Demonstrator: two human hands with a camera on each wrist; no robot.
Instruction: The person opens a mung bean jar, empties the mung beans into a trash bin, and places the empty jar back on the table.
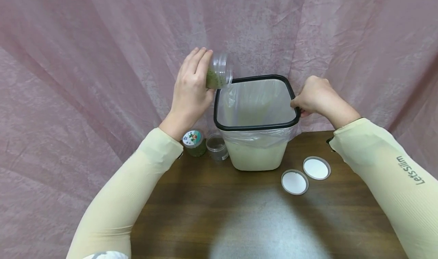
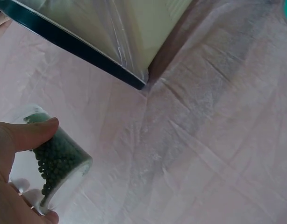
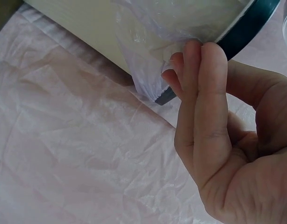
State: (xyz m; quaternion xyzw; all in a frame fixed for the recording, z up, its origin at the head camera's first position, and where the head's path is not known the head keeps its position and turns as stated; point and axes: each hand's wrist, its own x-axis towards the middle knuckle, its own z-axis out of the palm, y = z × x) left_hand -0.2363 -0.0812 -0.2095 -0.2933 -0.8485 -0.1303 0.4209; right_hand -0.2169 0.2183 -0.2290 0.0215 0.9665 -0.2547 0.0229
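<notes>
My left hand (image 1: 189,80) grips a clear plastic jar (image 1: 221,63), tipped on its side with its mouth toward the bin. Small green beans (image 2: 57,161) lie along the jar's lower wall. The cream trash bin (image 1: 258,156) has a black rim (image 1: 256,128) and a clear plastic liner (image 1: 251,103) folded over it. The jar's mouth is at the rim's back left corner. On the opposite side my right hand (image 1: 316,95) pinches the rim between thumb and fingers, with the liner against the fingertips in the right wrist view.
Left of the bin stand a lidded jar (image 1: 195,146) with green contents and a colourful label, and a clear lidless jar (image 1: 217,146). Two round white lids (image 1: 294,182) lie at the front right on the brown wooden table (image 1: 205,205). A pink curtain (image 1: 137,42) hangs close behind.
</notes>
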